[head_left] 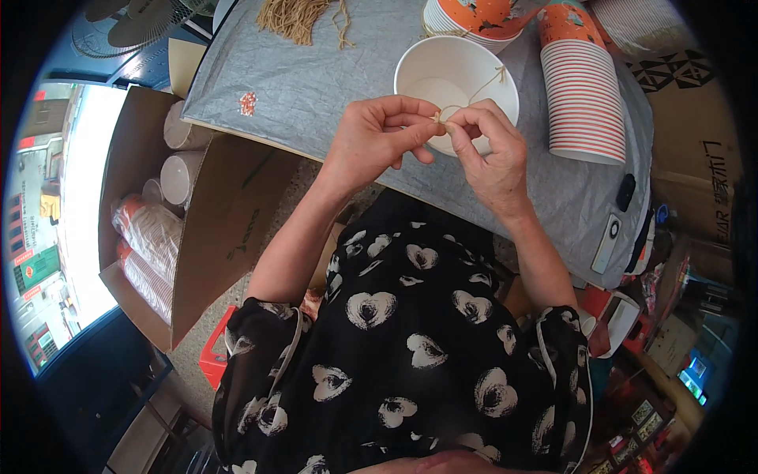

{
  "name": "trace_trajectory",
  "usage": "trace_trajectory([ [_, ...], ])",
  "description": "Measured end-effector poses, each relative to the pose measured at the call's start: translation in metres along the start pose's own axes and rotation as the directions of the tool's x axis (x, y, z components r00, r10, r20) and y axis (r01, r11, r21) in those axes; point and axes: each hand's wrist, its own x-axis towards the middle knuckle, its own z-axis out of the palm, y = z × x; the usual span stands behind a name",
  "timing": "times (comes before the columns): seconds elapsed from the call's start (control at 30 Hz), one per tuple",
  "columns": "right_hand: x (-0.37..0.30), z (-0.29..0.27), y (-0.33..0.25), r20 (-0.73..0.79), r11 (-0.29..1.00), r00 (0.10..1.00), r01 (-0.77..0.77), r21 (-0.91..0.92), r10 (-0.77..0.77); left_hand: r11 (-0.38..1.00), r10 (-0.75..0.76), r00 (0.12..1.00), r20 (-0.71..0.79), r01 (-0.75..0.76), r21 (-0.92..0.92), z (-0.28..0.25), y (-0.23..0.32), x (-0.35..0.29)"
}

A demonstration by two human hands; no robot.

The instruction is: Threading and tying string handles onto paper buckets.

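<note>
Both hands meet over the near rim of a white paper bucket [409, 69], whose open mouth faces up. A thin tan cord [500, 75] hangs at the bucket's right inner side, with a knot there, and runs to my fingertips. My left hand [369, 141] pinches the cord's end between thumb and forefinger, its other fingers loosely curled. Pressed close to it, my right hand [496, 158] pinches the same cord with thumb and forefinger. Whether a knot lies between the fingertips is too small to tell.
Tan cords [296, 20] lie bunched on the grey-covered table [237, 63], beyond small orange bits [247, 103]. Striped bucket stacks [584, 103] and orange-patterned buckets [474, 17] stand behind and right. A cardboard box [221, 229] of wrapped stacks is left. A white device [606, 243] lies right.
</note>
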Motion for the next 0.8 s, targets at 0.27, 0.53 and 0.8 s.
trace_trajectory([
  [0.27,0.0000,-0.0017,0.0000,0.047,0.999,0.999,-0.026,0.022,0.025,0.997,-0.020,1.000,0.007,0.019,0.070,0.0023,0.0027,-0.0006],
  [0.53,-0.0002,-0.0033,-0.0040,0.086,0.997,0.994,-0.070,0.020,0.068,0.999,0.008,1.000,-0.025,-0.006,0.047,0.0018,-0.0003,0.0008],
  [0.8,0.0000,-0.0046,-0.0015,0.125,0.950,0.958,-0.276,0.148,0.258,0.999,0.036,0.999,-0.041,-0.035,0.028,0.0081,0.0033,-0.0006],
])
